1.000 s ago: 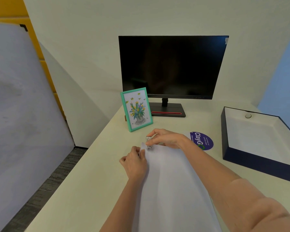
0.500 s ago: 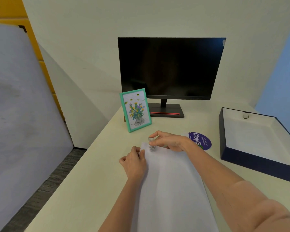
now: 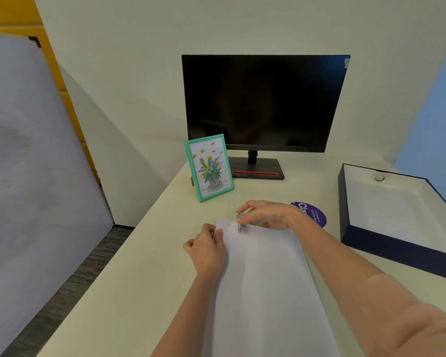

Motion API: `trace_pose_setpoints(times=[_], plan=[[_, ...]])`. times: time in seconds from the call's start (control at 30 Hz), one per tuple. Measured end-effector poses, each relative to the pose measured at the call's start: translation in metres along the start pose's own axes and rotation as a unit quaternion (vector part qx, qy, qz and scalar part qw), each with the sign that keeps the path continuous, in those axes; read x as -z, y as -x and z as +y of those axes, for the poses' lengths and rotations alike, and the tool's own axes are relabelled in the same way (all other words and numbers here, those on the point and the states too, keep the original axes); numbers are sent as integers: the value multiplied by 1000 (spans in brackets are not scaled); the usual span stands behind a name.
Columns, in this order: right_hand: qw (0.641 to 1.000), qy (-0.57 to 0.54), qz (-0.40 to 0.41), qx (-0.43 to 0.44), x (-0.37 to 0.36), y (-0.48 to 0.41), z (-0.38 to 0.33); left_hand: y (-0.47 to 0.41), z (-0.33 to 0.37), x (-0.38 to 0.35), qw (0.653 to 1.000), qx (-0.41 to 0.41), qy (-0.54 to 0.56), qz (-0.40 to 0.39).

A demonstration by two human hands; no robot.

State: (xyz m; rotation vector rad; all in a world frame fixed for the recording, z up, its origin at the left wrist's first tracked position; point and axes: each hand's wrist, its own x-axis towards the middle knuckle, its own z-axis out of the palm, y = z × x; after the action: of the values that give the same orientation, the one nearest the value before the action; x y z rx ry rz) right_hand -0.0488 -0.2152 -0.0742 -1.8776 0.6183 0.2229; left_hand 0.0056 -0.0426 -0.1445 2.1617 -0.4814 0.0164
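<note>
Navy box (image 3: 397,252), open-topped with a white inside, is set on the desk (image 3: 139,279) in front of and right of the monitor (image 3: 265,101). One small round object (image 3: 379,177) is seen in it, by the far wall; the sort of object cannot be told. Nothing else is seen inside.

White paper sheet (image 3: 263,279) is laid flat on the desk, in front of the monitor, its far edge toward the monitor base. Small stapler (image 3: 241,223) is set on that far edge, near the far left corner, touching the sheet.

Right hand (image 3: 268,213): fingers are curled round the stapler, which is gripped from the right side. Left hand (image 3: 208,249): fingers are curled and the sheet's left edge is pinched just below the far left corner, close beside the stapler but not touching it.

Green picture frame (image 3: 209,167) is stood upright in front of the monitor's left part. Purple round sticker (image 3: 313,215) is partly hidden behind the right wrist.
</note>
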Motion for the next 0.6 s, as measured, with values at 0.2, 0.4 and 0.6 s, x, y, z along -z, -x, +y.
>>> trace_pose_setpoints(times=[0.2, 0.4, 0.6], plan=[[1000, -2, 19, 18, -7, 0, 1, 1, 2, 1, 1000, 2, 22, 3], [1000, -19, 9, 10, -1, 2, 7, 2, 2, 3, 999, 1, 33, 8], [999, -9, 4, -34, 15, 5, 10, 2, 1, 2, 999, 2, 43, 8]])
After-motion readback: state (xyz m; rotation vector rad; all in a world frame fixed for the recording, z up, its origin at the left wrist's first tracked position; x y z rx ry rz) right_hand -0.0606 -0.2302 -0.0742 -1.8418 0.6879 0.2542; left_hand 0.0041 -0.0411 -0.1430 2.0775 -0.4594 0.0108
